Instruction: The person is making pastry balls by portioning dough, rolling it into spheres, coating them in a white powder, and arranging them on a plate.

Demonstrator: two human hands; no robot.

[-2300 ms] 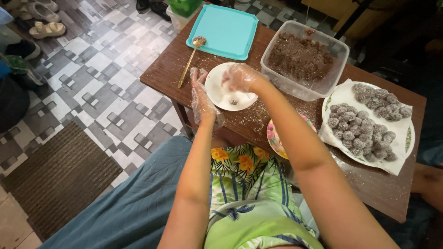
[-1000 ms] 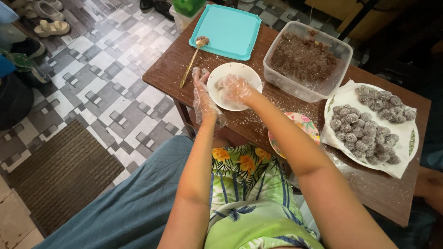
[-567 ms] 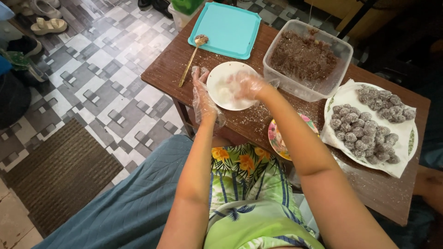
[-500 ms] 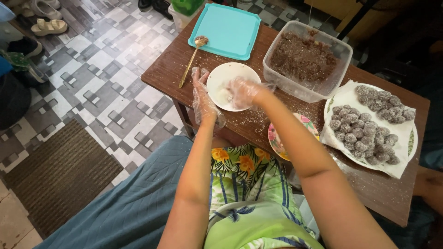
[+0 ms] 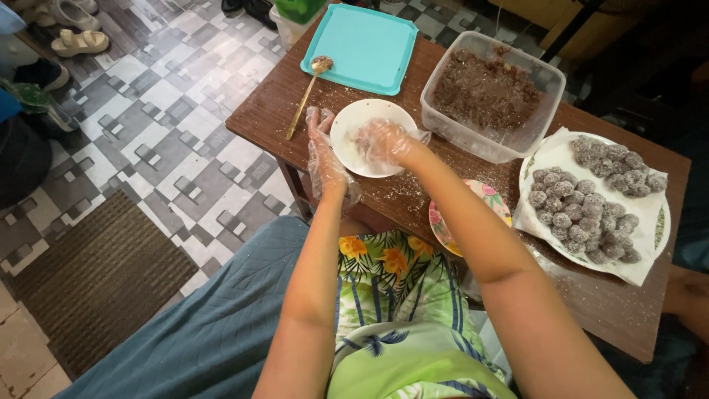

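Both my hands wear thin clear plastic gloves. My right hand [image 5: 384,142] is curled over a small white bowl [image 5: 348,127] of white powder, fingers closed down into it; whatever it holds is hidden under the fingers. My left hand [image 5: 322,148] stands upright with fingers spread against the bowl's left rim. A clear plastic tub [image 5: 489,96] of brown crumbly mixture sits just right of the bowl. Further right, a paper-lined plate [image 5: 653,222] carries several powder-coated brown balls [image 5: 591,192].
A teal lid [image 5: 369,47] lies at the far end of the wooden table [image 5: 266,111], with a gold spoon [image 5: 307,90] beside it. A floral plate [image 5: 446,229] pokes out under my right forearm. Tiled floor, a dark mat [image 5: 96,273] and sandals [image 5: 74,37] lie left.
My right hand has kept shifting slightly over the white bowl, drifting a little to the right and back. The left hand stays at the bowl's rim.
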